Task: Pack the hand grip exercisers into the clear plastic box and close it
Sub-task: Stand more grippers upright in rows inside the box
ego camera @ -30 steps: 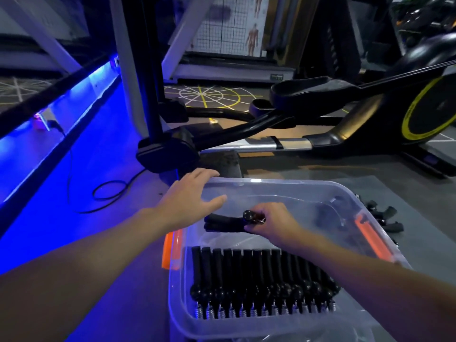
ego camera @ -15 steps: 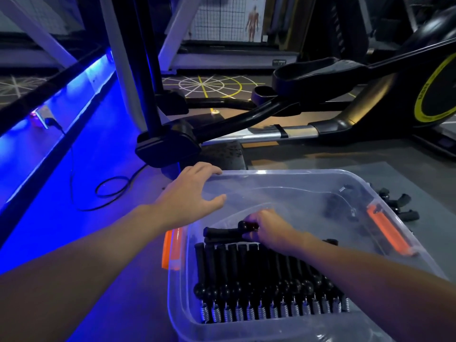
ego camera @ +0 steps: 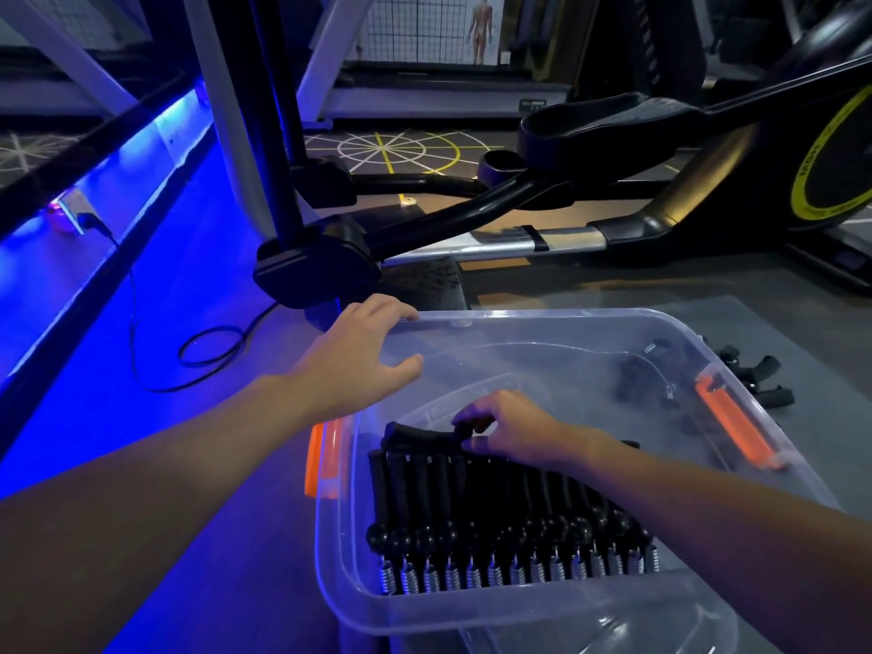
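Left of frame: the left hand lies on the far left corner of the clear plastic box, fingers loosely spread over the rim and gripping nothing; judged to be steadying the box. Below it, an orange latch hangs on the box's left wall. Centre: one hand grip exerciser lies inside the box, its long axis running left to right across the far ends of the packed row, whose handles run front to back with springs toward the bottom edge of the frame. The right hand pinches this exerciser at its right end, so the body extends leftward from the grip; this hand is much the nearer for setting it down. Right of frame: a second orange latch on the right wall, and beyond it loose exercisers outside the box, not yet packed. Lid position: cannot tell.
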`<action>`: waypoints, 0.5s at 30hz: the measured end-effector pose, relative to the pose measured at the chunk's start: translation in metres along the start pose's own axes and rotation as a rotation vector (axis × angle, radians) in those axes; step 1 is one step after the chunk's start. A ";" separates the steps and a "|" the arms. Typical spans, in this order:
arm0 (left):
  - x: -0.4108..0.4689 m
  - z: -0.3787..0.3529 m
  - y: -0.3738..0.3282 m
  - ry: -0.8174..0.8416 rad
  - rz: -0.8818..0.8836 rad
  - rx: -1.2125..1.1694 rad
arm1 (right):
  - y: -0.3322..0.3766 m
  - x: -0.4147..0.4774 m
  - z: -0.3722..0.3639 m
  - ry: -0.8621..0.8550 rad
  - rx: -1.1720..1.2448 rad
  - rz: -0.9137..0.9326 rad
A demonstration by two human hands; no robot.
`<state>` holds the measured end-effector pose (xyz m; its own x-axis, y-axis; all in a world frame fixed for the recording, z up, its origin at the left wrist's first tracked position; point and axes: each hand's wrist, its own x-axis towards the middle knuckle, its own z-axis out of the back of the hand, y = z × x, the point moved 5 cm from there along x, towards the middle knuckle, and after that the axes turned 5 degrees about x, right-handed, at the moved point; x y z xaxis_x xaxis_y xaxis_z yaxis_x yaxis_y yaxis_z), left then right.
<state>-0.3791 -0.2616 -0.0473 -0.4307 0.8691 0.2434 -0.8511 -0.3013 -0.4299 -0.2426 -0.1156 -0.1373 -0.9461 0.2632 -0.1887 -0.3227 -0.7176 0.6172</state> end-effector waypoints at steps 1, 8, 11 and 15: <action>0.000 0.000 0.000 -0.001 0.000 0.003 | 0.001 -0.001 0.000 -0.003 0.014 -0.007; -0.001 0.001 -0.001 0.010 -0.006 0.012 | 0.012 -0.006 0.005 -0.029 0.019 0.014; 0.000 0.000 -0.002 0.017 -0.009 0.028 | 0.014 -0.006 0.004 -0.032 0.003 0.021; 0.002 0.001 -0.004 0.032 -0.004 0.052 | 0.019 -0.015 0.013 -0.059 0.025 0.040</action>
<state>-0.3767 -0.2593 -0.0439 -0.4180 0.8821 0.2171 -0.8678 -0.3170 -0.3826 -0.2346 -0.1247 -0.1122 -0.9548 0.2723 -0.1188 -0.2831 -0.7123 0.6423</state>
